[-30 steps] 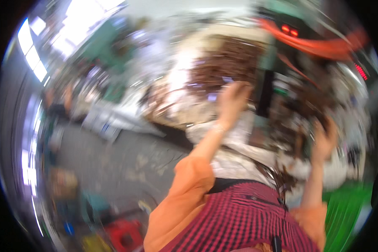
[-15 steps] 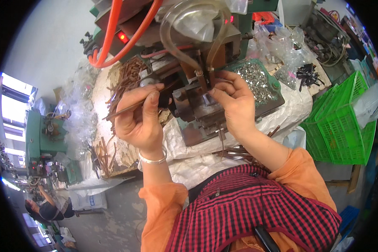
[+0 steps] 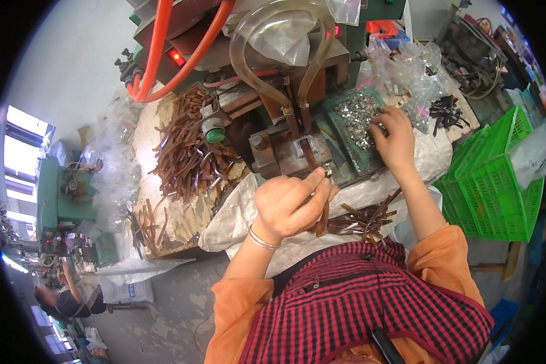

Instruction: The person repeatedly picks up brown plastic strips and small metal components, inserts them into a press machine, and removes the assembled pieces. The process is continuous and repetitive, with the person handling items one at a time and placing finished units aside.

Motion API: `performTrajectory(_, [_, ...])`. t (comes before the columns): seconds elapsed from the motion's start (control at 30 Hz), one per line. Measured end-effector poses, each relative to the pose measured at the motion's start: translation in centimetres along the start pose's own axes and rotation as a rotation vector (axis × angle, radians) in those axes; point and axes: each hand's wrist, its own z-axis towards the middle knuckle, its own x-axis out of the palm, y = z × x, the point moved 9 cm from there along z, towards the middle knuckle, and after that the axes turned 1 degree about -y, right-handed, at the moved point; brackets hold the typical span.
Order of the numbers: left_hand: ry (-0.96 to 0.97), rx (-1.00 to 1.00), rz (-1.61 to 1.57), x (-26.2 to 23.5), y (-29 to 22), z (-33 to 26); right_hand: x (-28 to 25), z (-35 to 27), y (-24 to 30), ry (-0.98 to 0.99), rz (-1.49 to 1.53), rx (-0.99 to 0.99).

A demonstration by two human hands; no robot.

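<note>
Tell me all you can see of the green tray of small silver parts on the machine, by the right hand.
The green tray is a shallow, flat, rectangular pan, apparently painted metal, lying tilted on the machine beside the clear hoses. A heap of small shiny metal pieces fills its upper half; the lower part is bare. The right hand reaches into the heap from the right.

Small factory workshop — not a home. Centre of frame held a green bench press (image 3: pixel 285 139) fed by orange hoses (image 3: pixel 164 54) and clear tubing (image 3: pixel 267 73). Heaps of brown metal strips (image 3: pixel 188 151) lay left of it; a tray of small silvery parts (image 3: pixel 355 115) sat upper right. Green plastic crate (image 3: pixel 497 182) at right edge — another green machine (image 3: pixel 64 200) far left on bare concrete floor (image 3: pixel 164 303).
</note>
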Motion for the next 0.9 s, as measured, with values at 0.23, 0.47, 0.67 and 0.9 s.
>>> performTrajectory(0.23, [-0.044,0.003,-0.003,-0.4,0.0,-0.2,1.6,-0.3,-1.4,-0.004,0.156,0.141])
performTrajectory(0.47, [-0.042,-0.216,0.062,-3.4,-0.1,-3.6,1.3,-0.8,-2.4,0.005,0.34,0.286])
performTrajectory(0.67, [0.391,-0.625,0.696,-7.8,12.9,-10.8,1.4,-1.9,-2.3,0.002,0.434,0.303])
performTrajectory(0.9, [0.111,-0.927,0.164,-10.8,16.8,-12.5,2.8,-1.4,0.3,0.02,0.637,0.32])
